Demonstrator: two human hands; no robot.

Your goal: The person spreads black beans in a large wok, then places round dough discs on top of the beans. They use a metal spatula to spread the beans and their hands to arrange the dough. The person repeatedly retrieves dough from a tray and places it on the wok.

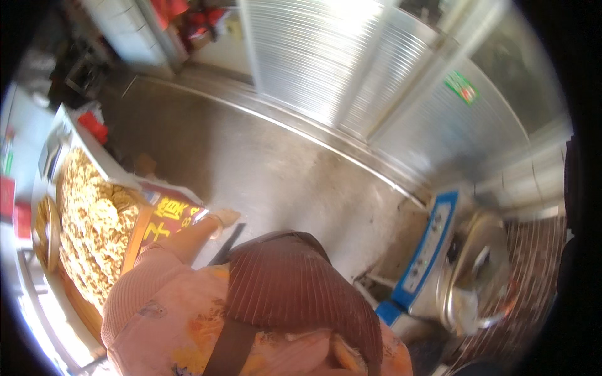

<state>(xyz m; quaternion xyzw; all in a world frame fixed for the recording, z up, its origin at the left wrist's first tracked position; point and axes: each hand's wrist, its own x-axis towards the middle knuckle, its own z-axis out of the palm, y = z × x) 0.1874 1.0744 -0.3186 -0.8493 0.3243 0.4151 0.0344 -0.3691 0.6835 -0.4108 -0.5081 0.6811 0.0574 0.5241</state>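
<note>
My left arm reaches out at the left, and my left hand (225, 217) hangs over the floor with a bracelet (216, 230) at the wrist. The hand is blurred, so its fingers and grip cannot be made out. Just behind it is a dark red sign (169, 214) with yellow writing, fixed to the side of a display stand. Heaped on the stand is a pale yellow, flaky or curled food (94, 221). A short dark strip (228, 244) sticks out near my wrist. My right hand is out of view.
A steel machine with a blue-edged control panel (427, 242) and a round metal lid (475, 268) stands at the right. Ribbed translucent sliding doors (305, 61) run along a floor track (263, 117). Concrete floor (282, 164) lies ahead. A red item (94, 127) sits beyond the stand.
</note>
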